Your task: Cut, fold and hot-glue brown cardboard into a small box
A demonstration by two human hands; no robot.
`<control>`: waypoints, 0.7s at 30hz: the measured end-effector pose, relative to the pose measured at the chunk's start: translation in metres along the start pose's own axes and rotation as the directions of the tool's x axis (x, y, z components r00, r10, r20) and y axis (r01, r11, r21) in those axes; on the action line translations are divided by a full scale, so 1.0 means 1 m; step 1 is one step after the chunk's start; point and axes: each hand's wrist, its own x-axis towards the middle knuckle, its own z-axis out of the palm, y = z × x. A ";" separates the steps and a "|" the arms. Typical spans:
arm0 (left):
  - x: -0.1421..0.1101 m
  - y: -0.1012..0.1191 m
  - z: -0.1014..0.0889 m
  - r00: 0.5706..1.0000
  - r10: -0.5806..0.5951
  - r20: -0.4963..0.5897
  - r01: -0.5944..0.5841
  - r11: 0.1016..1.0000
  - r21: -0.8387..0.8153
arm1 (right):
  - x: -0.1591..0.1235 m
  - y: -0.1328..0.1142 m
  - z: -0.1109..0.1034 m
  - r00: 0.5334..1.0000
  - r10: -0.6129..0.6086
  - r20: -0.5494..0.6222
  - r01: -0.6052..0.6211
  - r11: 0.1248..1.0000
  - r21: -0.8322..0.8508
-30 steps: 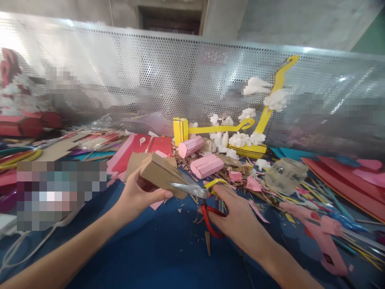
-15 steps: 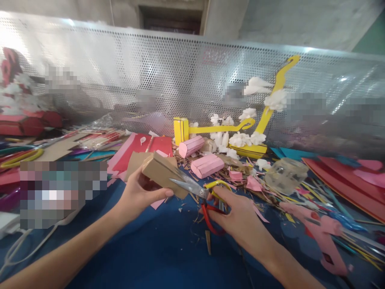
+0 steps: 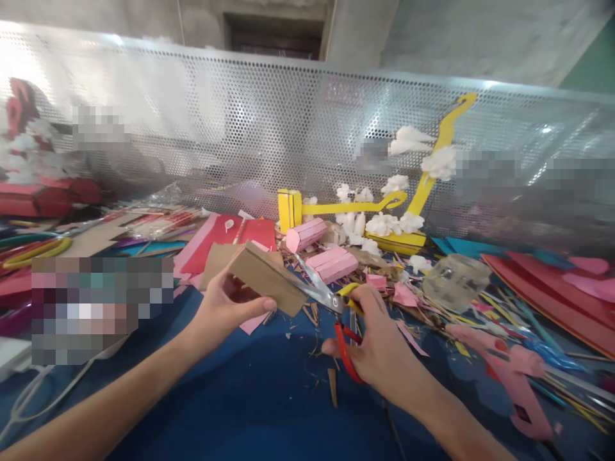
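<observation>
My left hand grips a folded piece of brown cardboard, thumb below and fingers behind it. In my right hand is a pair of scissors with one yellow and one red handle loop. The blades are spread, one lying along the cardboard's right edge and the other raised away from it. Just beyond the blades lie two pink paper prisms with dark edge lines. Behind those stands a yellow paper block.
Paper scraps litter the blue tabletop. A pink glue gun lies at right, near red sheets. Yellow strips with white fluffy flowers lean on a perforated metal panel. A white cable runs at left.
The scissors have shifted right, from across the face of the cardboard to its right edge, and their blades are spread wider. My left hand and the cardboard have barely moved.
</observation>
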 end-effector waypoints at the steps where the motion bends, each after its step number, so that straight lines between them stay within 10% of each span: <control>1: 0.000 0.000 0.000 1.000 0.002 -0.003 -0.002 1.000 0.006 | 0.000 0.000 0.000 1.000 0.001 0.007 -0.001 1.000 -0.019; 21: -0.001 0.011 0.002 0.995 0.049 0.083 -0.053 0.997 0.051 | 0.002 -0.009 -0.007 0.984 0.021 0.175 -0.033 0.998 0.062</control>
